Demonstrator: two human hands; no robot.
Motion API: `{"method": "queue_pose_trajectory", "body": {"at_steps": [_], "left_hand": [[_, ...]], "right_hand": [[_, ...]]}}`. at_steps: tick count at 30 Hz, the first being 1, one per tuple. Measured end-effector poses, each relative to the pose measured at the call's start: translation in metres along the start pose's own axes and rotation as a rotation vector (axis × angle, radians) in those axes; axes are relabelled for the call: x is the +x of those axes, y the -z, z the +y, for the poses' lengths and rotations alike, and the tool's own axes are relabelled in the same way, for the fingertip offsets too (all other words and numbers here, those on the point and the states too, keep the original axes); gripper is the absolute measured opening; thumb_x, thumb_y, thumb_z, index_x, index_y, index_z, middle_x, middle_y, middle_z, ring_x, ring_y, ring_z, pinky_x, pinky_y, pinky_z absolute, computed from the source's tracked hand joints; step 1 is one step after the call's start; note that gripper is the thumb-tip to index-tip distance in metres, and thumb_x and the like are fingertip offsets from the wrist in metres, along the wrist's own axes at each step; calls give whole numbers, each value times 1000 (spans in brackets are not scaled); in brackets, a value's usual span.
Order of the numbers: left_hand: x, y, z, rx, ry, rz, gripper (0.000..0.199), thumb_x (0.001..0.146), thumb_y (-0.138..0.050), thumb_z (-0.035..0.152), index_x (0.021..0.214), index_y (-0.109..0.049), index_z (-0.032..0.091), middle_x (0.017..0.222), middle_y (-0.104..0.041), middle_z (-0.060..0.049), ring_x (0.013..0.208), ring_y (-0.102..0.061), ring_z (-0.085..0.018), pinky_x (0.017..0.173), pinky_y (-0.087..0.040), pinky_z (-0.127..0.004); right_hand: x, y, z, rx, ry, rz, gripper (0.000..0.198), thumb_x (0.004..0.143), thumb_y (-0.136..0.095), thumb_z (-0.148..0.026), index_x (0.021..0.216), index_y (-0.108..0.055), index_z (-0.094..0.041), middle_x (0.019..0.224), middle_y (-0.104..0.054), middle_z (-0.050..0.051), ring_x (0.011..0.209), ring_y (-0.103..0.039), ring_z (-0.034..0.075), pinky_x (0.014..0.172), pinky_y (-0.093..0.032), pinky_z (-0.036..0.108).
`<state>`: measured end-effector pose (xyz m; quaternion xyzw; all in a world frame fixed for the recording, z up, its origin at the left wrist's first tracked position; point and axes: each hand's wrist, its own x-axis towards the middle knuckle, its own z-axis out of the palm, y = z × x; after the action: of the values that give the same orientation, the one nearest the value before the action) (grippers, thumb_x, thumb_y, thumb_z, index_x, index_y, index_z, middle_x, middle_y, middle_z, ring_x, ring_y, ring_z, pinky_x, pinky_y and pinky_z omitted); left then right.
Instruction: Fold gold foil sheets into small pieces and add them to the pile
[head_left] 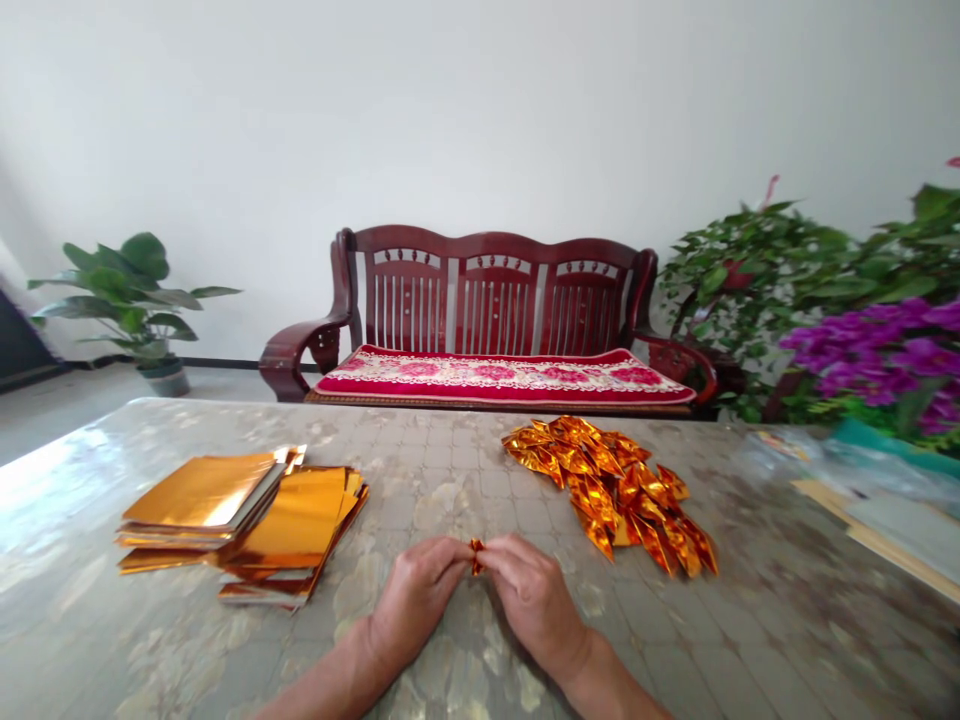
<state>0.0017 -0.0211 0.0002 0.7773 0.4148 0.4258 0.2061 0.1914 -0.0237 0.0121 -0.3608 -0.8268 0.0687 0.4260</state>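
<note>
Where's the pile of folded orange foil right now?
In the head view, the folded foil pile lies right of centre on the tabletop, beyond and right of the right hand, with the wooden bench behind.

- Pinched between bare left hand (420, 585) and bare right hand (534, 585), a tiny, shiny orange-gold foil piece (476, 558).
- At left on the grey, grid-patterned tabletop (435, 480), stacks of flat, rectangular gold foil sheets (300, 515).
- At right, a heap of pointed orange-gold foil shapes (592, 458).
- Behind, a dark-red wooden bench (491, 246).

Orange foil (476, 558); red floral cushion (495, 373)
</note>
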Motion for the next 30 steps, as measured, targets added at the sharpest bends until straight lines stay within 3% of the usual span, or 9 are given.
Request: {"method": "queue_pose_trajectory", "body": {"at_steps": [10, 20, 30], "left_hand": [[-1, -4, -5, -78, 147, 60, 13, 92, -55, 20, 98, -66, 23, 91, -76, 2, 83, -71, -14, 78, -55, -22], [0, -2, -2, -34, 91, 77, 14, 94, -52, 21, 99, -65, 24, 90, -73, 2, 83, -69, -13, 79, -54, -22], [2, -5, 0, -90, 141, 107, 27, 83, -53, 13, 104, -69, 21, 95, -77, -1, 85, -73, -15, 80, -59, -26]], "right_hand": [[0, 0, -1, -33, 13, 16, 29, 97, -45, -13, 108, -71, -21, 96, -72, 6, 88, -70, 17, 77, -58, 27], [-2, -1, 1, -36, 11, 17, 34, 95, -43, -7, 113, -69, -20, 100, -72, 8, 91, -70, 18, 80, -60, 29], [-4, 0, 1, -75, 61, -30, 34, 97, -43, -10, 118, -67, -20, 103, -71, 9, 94, -69, 18, 83, -59, 29]]}}
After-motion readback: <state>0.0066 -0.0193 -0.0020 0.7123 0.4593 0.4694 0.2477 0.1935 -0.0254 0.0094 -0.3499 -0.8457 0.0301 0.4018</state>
